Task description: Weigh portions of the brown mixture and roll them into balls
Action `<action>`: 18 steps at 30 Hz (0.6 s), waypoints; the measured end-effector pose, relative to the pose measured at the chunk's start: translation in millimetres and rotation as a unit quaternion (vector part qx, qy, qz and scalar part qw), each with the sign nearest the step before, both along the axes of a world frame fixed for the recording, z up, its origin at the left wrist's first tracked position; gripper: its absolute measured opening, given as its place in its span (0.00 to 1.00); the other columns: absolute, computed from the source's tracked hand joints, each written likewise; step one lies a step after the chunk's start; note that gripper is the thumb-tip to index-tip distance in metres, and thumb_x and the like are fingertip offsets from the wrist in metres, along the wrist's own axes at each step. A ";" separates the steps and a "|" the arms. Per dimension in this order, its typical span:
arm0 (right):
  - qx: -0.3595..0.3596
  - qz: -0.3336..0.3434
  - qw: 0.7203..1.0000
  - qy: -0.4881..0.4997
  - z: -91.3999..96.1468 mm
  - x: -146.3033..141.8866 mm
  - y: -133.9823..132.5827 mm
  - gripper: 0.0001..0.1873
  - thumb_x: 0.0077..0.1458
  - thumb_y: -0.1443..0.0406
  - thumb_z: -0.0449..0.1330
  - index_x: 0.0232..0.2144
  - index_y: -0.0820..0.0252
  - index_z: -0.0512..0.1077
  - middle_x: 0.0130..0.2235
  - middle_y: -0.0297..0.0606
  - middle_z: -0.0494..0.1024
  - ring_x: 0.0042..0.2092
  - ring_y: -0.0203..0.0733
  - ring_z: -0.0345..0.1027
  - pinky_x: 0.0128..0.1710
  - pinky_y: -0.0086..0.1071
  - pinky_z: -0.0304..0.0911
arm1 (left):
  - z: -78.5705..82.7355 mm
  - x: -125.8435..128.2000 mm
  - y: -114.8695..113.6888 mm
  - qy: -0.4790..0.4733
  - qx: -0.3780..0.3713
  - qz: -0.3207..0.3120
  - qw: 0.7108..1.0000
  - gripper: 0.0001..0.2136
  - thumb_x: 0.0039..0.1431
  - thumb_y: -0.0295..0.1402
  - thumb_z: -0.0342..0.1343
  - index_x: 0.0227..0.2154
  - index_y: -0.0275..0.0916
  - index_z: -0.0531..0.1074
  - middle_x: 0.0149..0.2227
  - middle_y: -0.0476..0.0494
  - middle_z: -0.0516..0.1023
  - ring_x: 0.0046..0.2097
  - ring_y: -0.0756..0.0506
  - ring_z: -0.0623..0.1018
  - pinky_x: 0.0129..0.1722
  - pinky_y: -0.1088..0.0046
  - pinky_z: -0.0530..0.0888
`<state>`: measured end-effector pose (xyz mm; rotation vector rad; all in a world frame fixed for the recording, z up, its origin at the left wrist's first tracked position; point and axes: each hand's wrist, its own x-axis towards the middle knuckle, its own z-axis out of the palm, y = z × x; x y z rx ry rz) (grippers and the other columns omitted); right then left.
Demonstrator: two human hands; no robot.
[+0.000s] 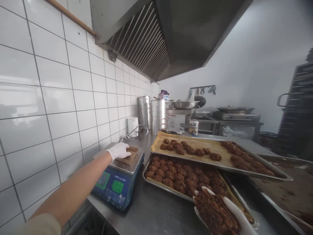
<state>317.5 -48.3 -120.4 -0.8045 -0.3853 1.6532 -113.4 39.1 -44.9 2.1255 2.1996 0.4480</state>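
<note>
My left hand (119, 150), in a white glove, rests fingers curled on a small brown cardboard box (129, 156) that sits on the pan of a blue electronic scale (117, 178). My right hand (227, 212), also gloved, holds a stack of dark brown cookies (215, 212) near the bottom edge, just in front of the lower baking tray (156, 184). That tray is packed with brown cookies. An upper tray (220, 166) lined with yellow paper lies partly over it and carries more cookies.
A white tiled wall runs along the left. A steel hood hangs overhead. A tap (137, 129), stacked steel pots (153, 114), a bowl on a machine (183, 105) and a dark rack (297, 111) stand further back. Another crumb-covered tray (288, 189) lies at right.
</note>
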 end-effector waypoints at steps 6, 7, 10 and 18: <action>0.005 0.014 0.999 0.042 -3.7 3.2 0.4 0.25 0.53 0.57 0.67 0.54 0.51 0.76 0.55 0.37 0.81 0.54 0.50 0.76 0.57 0.43 0.73 | -6.5 1.5 11.8 -0.128 -0.040 0.022 0.991 0.10 0.66 0.39 0.60 0.42 0.37 0.76 0.46 0.41 0.78 0.47 0.44 0.78 0.49 0.60 0.77; 0.008 0.016 0.999 0.048 -4.5 3.8 1.1 0.26 0.53 0.57 0.68 0.55 0.50 0.75 0.54 0.37 0.82 0.53 0.49 0.77 0.55 0.43 0.74 | -4.3 0.7 13.1 -0.166 -0.043 0.026 0.985 0.11 0.67 0.40 0.59 0.42 0.36 0.75 0.44 0.42 0.78 0.44 0.45 0.79 0.46 0.62 0.78; 0.015 0.024 0.997 0.072 -7.3 6.5 3.6 0.30 0.52 0.58 0.69 0.58 0.50 0.72 0.52 0.39 0.82 0.50 0.50 0.79 0.51 0.43 0.77 | 4.7 -0.4 12.4 -0.293 -0.032 0.025 0.955 0.16 0.68 0.45 0.56 0.42 0.35 0.74 0.37 0.45 0.77 0.34 0.49 0.77 0.35 0.69 0.77; 0.010 0.041 0.991 0.126 -14.0 9.6 8.7 0.28 0.53 0.61 0.69 0.56 0.57 0.74 0.51 0.42 0.83 0.49 0.52 0.79 0.52 0.47 0.76 | 11.8 34.3 -30.8 -0.519 0.107 -0.048 0.847 0.20 0.59 0.52 0.57 0.28 0.40 0.63 0.28 0.49 0.71 0.27 0.52 0.71 0.24 0.76 0.66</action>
